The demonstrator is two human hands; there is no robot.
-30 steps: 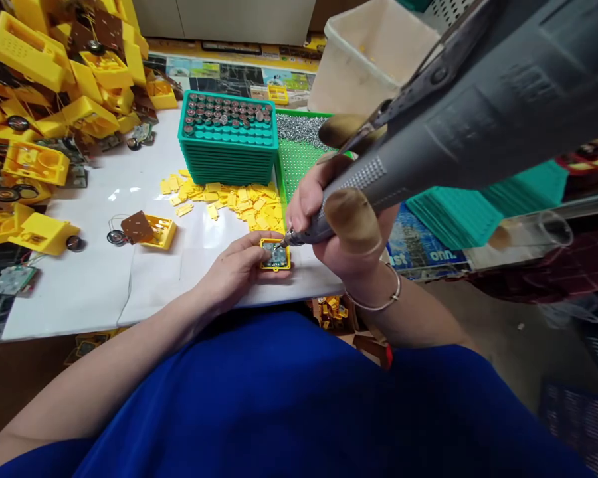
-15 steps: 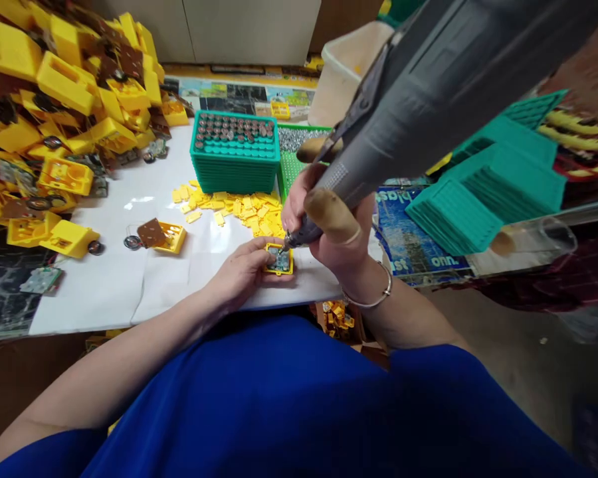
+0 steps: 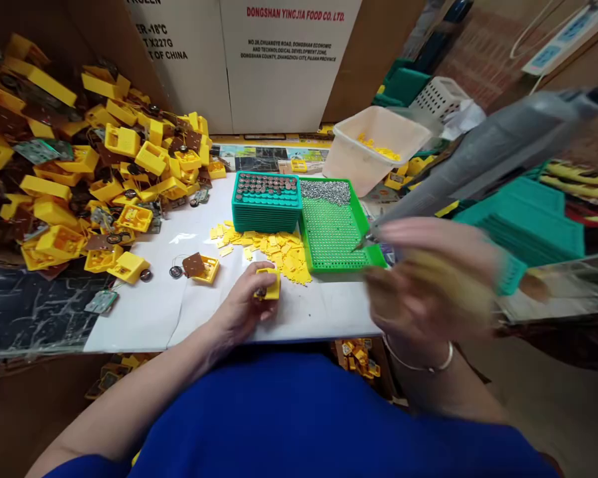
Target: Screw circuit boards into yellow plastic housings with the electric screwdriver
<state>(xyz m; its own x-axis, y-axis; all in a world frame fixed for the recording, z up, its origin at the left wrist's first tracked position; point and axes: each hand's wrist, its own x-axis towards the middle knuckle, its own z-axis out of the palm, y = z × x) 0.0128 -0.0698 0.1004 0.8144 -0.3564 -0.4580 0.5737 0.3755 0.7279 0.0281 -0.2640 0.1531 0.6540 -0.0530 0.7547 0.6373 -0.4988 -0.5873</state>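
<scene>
My left hand (image 3: 236,302) is closed around a small yellow plastic housing (image 3: 272,284) just above the white table sheet. The housing is turned so that I cannot see its circuit board. In my right hand (image 3: 428,292), smeared by motion, is a grey electric screwdriver (image 3: 458,162). Its tip reaches over the green perforated tray (image 3: 336,236), where small silvery screws (image 3: 329,191) lie along the far end. Loose flat yellow pieces (image 3: 279,249) are spread between the left hand and the tray.
Stacked teal trays (image 3: 267,216) hold round dark parts on top. Yellow housings (image 3: 124,172) are heaped at the left. One open housing (image 3: 209,270) lies wired to a brown plate and a round part. A whitish bin (image 3: 356,156) stands behind the green tray, and more teal trays (image 3: 528,219) are at the right.
The screwdriver has come away from the housing and swung right, over the green tray. My left hand has turned the housing, hiding its board. The view has tilted up.
</scene>
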